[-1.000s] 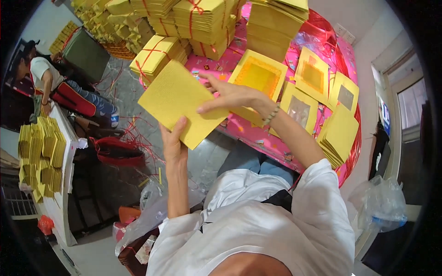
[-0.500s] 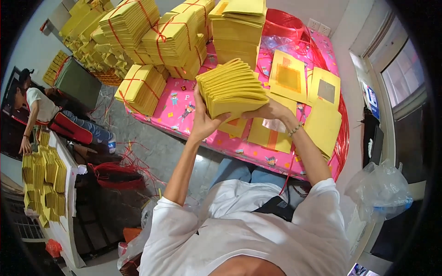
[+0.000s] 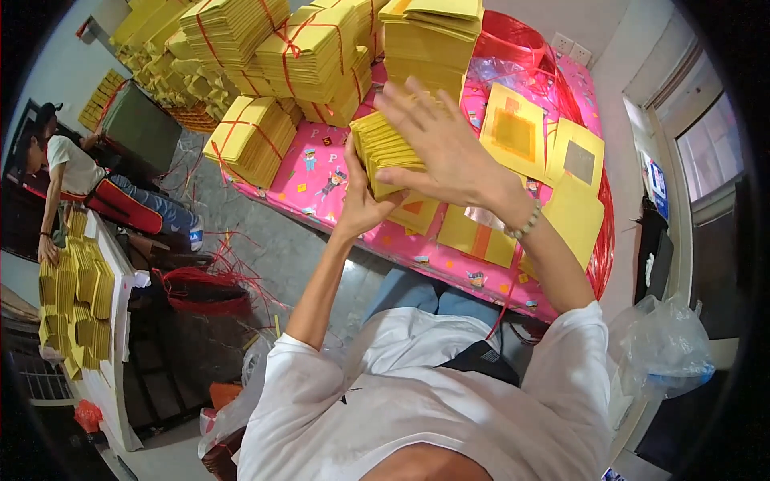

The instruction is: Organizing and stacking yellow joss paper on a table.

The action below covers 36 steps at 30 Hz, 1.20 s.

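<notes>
A thick stack of folded yellow paper (image 3: pixel 380 143) is above the near side of the pink-covered table. My left hand (image 3: pixel 362 207) is closed around its left and near side. Raised over the stack's right part, my right hand (image 3: pixel 447 156) has its fingers spread and slightly blurred. It hides much of the stack, and I cannot tell whether the palm touches the paper. Under and right of my hands, loose yellow sheets (image 3: pixel 572 220) lie on the pink tablecloth (image 3: pixel 393 246), one bearing an orange printed square (image 3: pixel 514 135).
Bundles of yellow paper tied with red string (image 3: pixel 309 60) and a tall stack (image 3: pixel 429 56) stand at the back. A red basin (image 3: pixel 513 40) and red strands (image 3: pixel 601 240) edge the right. At left, another person (image 3: pixel 76 164) works by a white table (image 3: pixel 119 353) holding yellow stacks.
My right hand has let go of the stack's right side and risen over it with fingers spread. My left hand keeps its hold. The view has shifted slightly.
</notes>
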### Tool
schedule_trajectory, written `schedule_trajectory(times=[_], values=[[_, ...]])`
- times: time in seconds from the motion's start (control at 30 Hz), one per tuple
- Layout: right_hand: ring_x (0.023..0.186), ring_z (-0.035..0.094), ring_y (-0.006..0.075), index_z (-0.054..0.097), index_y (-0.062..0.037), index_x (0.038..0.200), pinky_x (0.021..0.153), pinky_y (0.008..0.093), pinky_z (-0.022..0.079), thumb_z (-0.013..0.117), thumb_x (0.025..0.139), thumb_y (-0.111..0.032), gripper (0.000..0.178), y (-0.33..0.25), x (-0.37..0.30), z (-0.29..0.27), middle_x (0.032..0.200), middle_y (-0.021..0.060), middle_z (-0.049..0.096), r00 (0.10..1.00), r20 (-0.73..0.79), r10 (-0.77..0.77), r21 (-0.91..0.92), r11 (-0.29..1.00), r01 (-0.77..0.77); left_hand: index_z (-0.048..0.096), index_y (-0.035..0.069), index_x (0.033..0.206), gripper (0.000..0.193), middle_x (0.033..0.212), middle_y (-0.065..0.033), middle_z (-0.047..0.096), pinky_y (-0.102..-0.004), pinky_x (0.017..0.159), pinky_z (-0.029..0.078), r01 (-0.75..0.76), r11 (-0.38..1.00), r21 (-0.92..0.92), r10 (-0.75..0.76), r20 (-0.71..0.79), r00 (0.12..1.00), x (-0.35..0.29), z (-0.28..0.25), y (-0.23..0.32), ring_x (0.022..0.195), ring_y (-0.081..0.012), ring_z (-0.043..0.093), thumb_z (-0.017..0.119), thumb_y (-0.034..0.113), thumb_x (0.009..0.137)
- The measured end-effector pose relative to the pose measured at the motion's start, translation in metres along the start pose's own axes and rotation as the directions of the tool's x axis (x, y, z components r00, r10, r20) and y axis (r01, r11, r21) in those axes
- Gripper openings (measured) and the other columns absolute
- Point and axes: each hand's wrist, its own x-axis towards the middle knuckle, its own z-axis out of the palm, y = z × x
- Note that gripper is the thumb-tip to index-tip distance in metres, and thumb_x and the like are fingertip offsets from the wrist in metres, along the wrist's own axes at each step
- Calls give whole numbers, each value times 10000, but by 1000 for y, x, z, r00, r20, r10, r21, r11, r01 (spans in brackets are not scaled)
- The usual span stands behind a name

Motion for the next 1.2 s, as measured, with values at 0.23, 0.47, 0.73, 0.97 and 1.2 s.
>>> schedule_trajectory(times=[0.23, 0.47, 0.73, 0.97, 1.2], values=[[1323, 327, 353, 409, -68, 1352, 1099, 495, 221, 506, 836, -628, 768, 4, 10, 5, 1371, 157, 421, 992, 102, -68, 8, 998, 68, 4, 60, 1439, 1135, 1367, -173, 315, -392, 1027, 378, 27, 999, -33, -28, -47, 999, 1, 8, 0, 1252, -289, 401, 805, 57, 635], [1312, 324, 363, 399, -59, 1358, 1089, 480, 252, 568, 797, -626, 815, 14, 3, -4, 1371, 171, 397, 996, 80, -46, 164, 986, 33, 108, 56, 1401, 1042, 1295, -151, 370, -382, 983, 417, 67, 991, -113, -77, -84, 993, 4, 9, -1, 1195, -270, 452, 819, 69, 640], [1326, 315, 345, 367, -81, 1388, 1102, 444, 261, 693, 785, -451, 779, 30, -18, -38, 1402, 185, 360, 995, -29, 96, 333, 939, -81, 142, 58, 1391, 1019, 1283, -143, 406, -373, 1006, 402, 63, 992, -113, -71, -67, 995, 11, 7, 9, 1199, -257, 449, 825, 55, 635], [1290, 340, 387, 311, -41, 1401, 1062, 467, 303, 772, 642, -519, 1009, 45, -45, -67, 1358, 203, 375, 993, -118, -14, 63, 998, 21, 242, 53, 1388, 998, 1288, -145, 430, -402, 1019, 356, -185, 977, 103, 157, 230, 960, 67, 17, 53, 1211, -292, 433, 845, 115, 595], [936, 615, 375, 373, -51, 1317, 827, 430, 493, 794, 584, -357, 900, 58, -88, -95, 1029, 218, 614, 960, -253, 121, 17, 992, -121, 317, 83, 1384, 961, 1288, -144, 463, -429, 1011, 338, -501, 809, 306, 177, 688, 704, 129, 55, 114, 1189, -353, 428, 840, 174, 583]])
